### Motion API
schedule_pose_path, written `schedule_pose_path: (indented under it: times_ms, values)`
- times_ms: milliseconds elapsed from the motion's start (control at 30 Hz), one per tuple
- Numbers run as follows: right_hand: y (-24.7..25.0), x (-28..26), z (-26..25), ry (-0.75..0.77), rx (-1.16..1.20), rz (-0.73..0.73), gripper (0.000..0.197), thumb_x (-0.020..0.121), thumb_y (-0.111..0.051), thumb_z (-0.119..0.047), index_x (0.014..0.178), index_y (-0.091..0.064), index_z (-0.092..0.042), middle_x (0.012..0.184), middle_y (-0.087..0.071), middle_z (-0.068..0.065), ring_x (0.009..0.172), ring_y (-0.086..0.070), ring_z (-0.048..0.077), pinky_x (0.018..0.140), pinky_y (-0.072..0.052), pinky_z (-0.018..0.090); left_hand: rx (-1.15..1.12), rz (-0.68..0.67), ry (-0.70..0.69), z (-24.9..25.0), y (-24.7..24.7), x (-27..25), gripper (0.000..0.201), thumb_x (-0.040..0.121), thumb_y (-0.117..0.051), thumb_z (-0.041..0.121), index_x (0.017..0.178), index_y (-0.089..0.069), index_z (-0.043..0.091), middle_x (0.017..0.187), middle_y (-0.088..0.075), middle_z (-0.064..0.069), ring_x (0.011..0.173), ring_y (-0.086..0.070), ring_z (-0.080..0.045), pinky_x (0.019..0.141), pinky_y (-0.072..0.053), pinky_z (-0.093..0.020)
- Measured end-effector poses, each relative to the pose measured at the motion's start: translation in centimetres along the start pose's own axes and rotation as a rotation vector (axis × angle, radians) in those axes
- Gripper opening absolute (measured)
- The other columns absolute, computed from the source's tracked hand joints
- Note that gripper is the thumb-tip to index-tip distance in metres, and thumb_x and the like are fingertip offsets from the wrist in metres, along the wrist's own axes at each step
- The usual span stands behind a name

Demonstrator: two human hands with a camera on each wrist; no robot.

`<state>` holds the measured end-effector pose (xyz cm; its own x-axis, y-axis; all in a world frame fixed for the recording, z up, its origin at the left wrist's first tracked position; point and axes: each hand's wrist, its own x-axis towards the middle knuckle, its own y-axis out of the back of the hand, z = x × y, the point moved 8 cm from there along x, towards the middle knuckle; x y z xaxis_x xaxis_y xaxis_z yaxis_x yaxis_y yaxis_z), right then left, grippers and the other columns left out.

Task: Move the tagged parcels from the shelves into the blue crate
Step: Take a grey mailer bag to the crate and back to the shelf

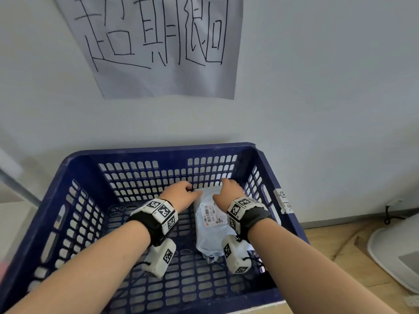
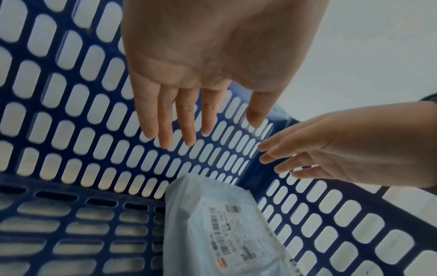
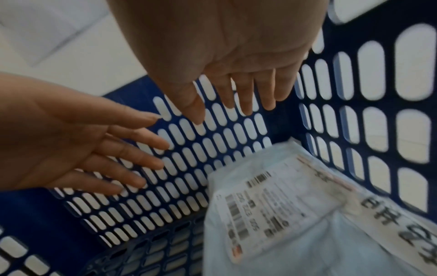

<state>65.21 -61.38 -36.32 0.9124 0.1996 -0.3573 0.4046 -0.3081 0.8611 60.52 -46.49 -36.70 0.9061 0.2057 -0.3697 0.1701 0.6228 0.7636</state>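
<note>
Both hands reach into the dark blue perforated plastic crate, which serves as the landmark here. The pale blue-grey plastic mailer parcel with a white barcoded shipping label lies flat on the crate floor, toward the crate's right wall and touching its far wall. The left hand and the right hand hover above the parcel's far end, near the crate's far wall; both wrist views show straight, spread fingers holding nothing and apart from the parcel.

Risks, as a judgement: the parcel appears delivered, so little can fail for this item. A hand drawn out carelessly could catch a fingertip in the wall slots or snag the mailer's loose edge and drag it up the wall. Later parcels dropped on top could cover the label.

Limits of view: the shelves and any remaining tagged parcels lie outside all three views, so progress overall cannot be judged. The label print is too blurred to read. A strip bearing large handwritten characters lies along the parcel's side nearest the crate's right wall. A handwritten white paper sign hangs on the wall above the crate.
</note>
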Motion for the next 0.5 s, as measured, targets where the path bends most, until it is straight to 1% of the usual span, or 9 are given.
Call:
schedule_pose_path:
  times_ms: [133,233,300,400,500]
  values:
    - [2.3,-1.9,-2.3,0.102,-0.014,0.045,0.056,0.091,-0.05,-0.026,0.144,-0.036,-0.013,0.145,-0.04,0.009,0.13,-0.042,0.028,0.104,-0.041,0.045,0.029,0.132,-0.114,2.0,3.4,-2.7,0.058,0.092,-0.053,0.052,0.139,-0.047,0.019,0.137,-0.054,-0.003,0.122,-0.052,-0.018,0.1,-0.043,-0.033]
    - [4.3,-3.7,-4.1,0.19,-0.037,0.103,0.058,0.094,-0.05,-0.033,0.146,-0.033,-0.014,0.148,-0.038,0.008,0.134,-0.038,0.026,0.107,-0.038,0.042,0.107,0.249,-0.178,3.5,6.2,-5.2,0.058,0.09,-0.053,0.055,0.139,-0.047,0.024,0.136,-0.053,-0.002,0.121,-0.051,-0.019,0.1,-0.044,-0.037]
    - [5.6,-4.9,-5.2,0.248,-0.053,0.132,0.059,0.095,-0.049,-0.037,0.147,-0.032,-0.014,0.15,-0.036,0.009,0.136,-0.036,0.026,0.11,-0.035,0.041,0.171,0.311,-0.219,4.5,7.8,-7.0,0.058,0.09,-0.052,0.056,0.139,-0.046,0.026,0.138,-0.05,-0.001,0.124,-0.048,-0.02,0.102,-0.043,-0.039]
    - [7.3,-6.8,-6.6,0.327,-0.071,0.181,0.061,0.095,-0.047,-0.043,0.148,-0.031,-0.016,0.152,-0.034,0.006,0.139,-0.033,0.024,0.112,-0.032,0.042,0.273,0.42,-0.268,6.2,10.0,-10.0,0.058,0.091,-0.051,0.058,0.14,-0.045,0.027,0.14,-0.049,0.002,0.129,-0.044,-0.019,0.104,-0.039,-0.037]
    - [8.7,-9.4,-7.2,0.391,-0.096,0.218,0.062,0.095,-0.047,-0.044,0.148,-0.032,-0.016,0.152,-0.034,0.005,0.14,-0.029,0.025,0.113,-0.03,0.041,0.35,0.527,-0.285,7.2,11.4,-13.5,0.059,0.091,-0.049,0.059,0.141,-0.045,0.027,0.137,-0.051,0.002,0.126,-0.046,-0.018,0.103,-0.037,-0.034]
